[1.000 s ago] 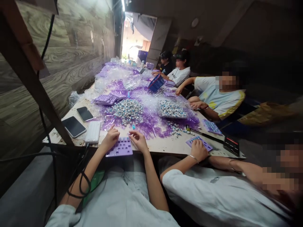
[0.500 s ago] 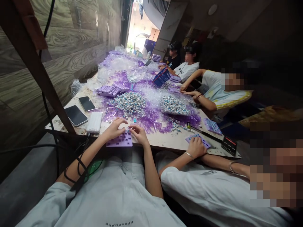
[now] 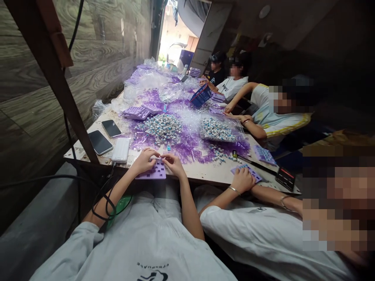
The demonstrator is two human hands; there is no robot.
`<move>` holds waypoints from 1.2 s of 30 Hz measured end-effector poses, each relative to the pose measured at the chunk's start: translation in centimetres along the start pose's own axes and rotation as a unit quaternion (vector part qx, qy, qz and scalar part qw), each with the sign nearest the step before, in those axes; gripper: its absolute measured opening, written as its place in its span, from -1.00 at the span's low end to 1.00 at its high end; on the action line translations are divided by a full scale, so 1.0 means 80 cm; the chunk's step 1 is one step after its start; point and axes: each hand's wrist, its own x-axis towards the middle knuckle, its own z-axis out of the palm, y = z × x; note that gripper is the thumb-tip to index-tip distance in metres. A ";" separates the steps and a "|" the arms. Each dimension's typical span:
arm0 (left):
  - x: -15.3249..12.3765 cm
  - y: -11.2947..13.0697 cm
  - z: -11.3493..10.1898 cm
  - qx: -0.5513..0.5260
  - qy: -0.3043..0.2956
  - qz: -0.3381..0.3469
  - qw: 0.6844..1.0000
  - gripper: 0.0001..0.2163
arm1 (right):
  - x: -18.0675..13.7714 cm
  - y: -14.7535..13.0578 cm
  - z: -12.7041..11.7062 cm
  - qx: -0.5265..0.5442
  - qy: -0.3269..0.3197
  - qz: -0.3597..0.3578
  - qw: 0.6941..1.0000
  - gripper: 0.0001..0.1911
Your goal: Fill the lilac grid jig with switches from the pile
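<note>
A light purple tray with rows of square holes [image 3: 156, 173] lies at the table's near edge in front of me. Over its far left part, my left hand [image 3: 145, 160] is closed with its fingers curled and the tips drawn together. Its fingertips meet those of my right hand [image 3: 175, 164], which pinches at the tray's far edge. Whatever small piece sits between the fingertips is too small to make out. Just beyond lies a small blue piece [image 3: 168, 148], before a heap of small white and blue pieces [image 3: 164, 128].
Two phones [image 3: 100, 142] and a white power bank [image 3: 120, 150] with a cable lie left. Clear purple plastic pieces [image 3: 187, 150] spread around the heap. Stacked purple trays [image 3: 136, 113] stand behind. At right, a neighbour's hand [image 3: 243, 178] rests on another tray. A slanted post [image 3: 58, 86] rises left.
My left fingers have come down and in, closing the gap to my right fingertips. The tray stays at the near edge, and the whole view has shifted slightly.
</note>
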 end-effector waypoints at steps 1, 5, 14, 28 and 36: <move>0.000 0.000 0.000 0.001 0.000 -0.002 1.000 -0.73 | 0.000 0.000 0.000 0.002 0.000 0.000 1.000 -0.69; 0.000 0.000 0.001 0.028 -0.009 0.001 1.000 -0.77 | 0.000 0.002 -0.001 0.010 0.000 0.002 1.000 -0.68; -0.001 0.001 0.003 0.033 -0.012 -0.001 0.999 -0.79 | -0.001 0.007 -0.001 0.007 0.003 0.015 1.000 -0.67; 0.016 0.006 0.004 0.112 -0.077 0.023 0.991 -0.82 | 0.000 0.005 -0.005 0.048 0.111 0.016 0.993 -0.69; 0.021 0.008 0.010 0.078 -0.074 -0.034 0.994 -0.84 | 0.001 0.006 -0.006 0.040 0.102 0.004 0.994 -0.71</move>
